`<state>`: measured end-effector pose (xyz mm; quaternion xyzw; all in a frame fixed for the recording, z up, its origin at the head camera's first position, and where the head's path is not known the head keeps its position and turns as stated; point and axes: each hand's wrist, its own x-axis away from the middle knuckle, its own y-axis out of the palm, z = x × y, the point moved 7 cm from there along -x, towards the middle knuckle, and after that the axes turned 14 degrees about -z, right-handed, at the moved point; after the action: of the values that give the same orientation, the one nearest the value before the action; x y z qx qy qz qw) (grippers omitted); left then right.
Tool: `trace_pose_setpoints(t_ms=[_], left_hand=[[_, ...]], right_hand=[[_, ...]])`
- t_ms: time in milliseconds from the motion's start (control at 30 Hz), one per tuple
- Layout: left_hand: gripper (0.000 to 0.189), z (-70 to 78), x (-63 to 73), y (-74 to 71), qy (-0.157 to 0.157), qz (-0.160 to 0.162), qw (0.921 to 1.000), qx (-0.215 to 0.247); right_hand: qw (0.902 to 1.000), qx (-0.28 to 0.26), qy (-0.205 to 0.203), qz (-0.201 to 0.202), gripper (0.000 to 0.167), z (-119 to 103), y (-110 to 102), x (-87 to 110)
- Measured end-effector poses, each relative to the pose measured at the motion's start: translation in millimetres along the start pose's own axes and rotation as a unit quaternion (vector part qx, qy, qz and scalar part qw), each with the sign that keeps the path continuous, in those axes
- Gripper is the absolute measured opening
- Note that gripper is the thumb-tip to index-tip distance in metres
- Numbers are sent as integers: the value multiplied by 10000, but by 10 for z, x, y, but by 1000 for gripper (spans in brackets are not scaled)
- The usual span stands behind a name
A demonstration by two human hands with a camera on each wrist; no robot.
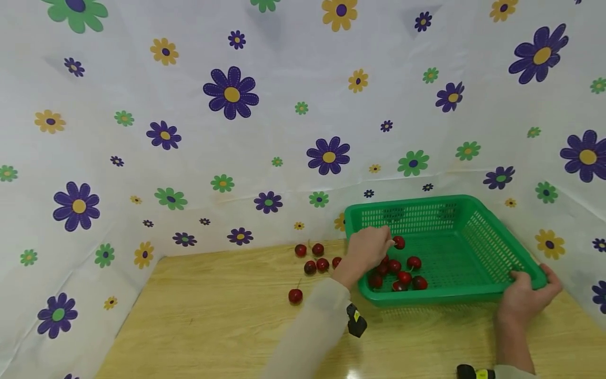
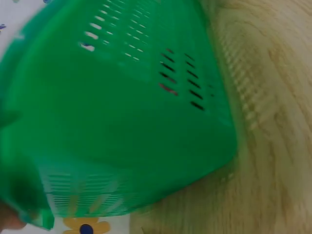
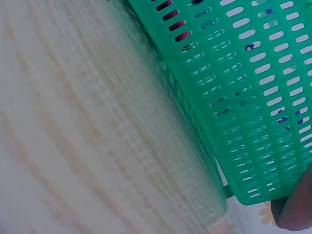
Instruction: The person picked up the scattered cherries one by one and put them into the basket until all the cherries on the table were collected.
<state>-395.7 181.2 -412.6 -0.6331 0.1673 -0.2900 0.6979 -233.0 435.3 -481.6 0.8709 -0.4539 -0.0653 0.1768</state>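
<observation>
In the head view my left hand (image 1: 368, 246) reaches over the left side of a green plastic basket (image 1: 473, 290). At its fingertips is a dark red cherry (image 1: 399, 242), pinched above the basket floor. Below it, several cherries (image 1: 394, 266) lie bunched in the basket's near left corner, some with stems showing. My right hand (image 1: 525, 299) grips the rim at the near right corner, thumb on top. The left wrist view has the basket's outer wall (image 2: 117, 117) close up; the right wrist view has its slotted side (image 3: 263, 97) and a finger (image 3: 296, 207) at the edge.
Several more cherries (image 1: 323, 264) lie on the wooden table (image 1: 213, 310) left of the basket, one cherry (image 1: 295, 296) nearer the front. A white sheet (image 1: 279, 121) printed with flowers hangs behind the table and along both sides.
</observation>
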Motion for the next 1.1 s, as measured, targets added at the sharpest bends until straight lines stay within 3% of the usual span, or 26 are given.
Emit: trace_pose_setpoints(t_ms=[200,433,967,1100], left_hand=[[25,59,-72,113,-44,-432,9980,-466],[32,73,-97,219,-138,-931,9883,-1198],[21,83,-65,251,-240,-904,9836,-1539],[17,96,-70,209,-38,-496,9897,-1339]], right_hand=[[9999,-29,-108,98,49,-10,-7,-12],[10000,13,-68,48,48,-5,0,-4],[10000,-1,3,-6,48,1,11,-3],[10000,34,-23,19,48,-4,7,-1]])
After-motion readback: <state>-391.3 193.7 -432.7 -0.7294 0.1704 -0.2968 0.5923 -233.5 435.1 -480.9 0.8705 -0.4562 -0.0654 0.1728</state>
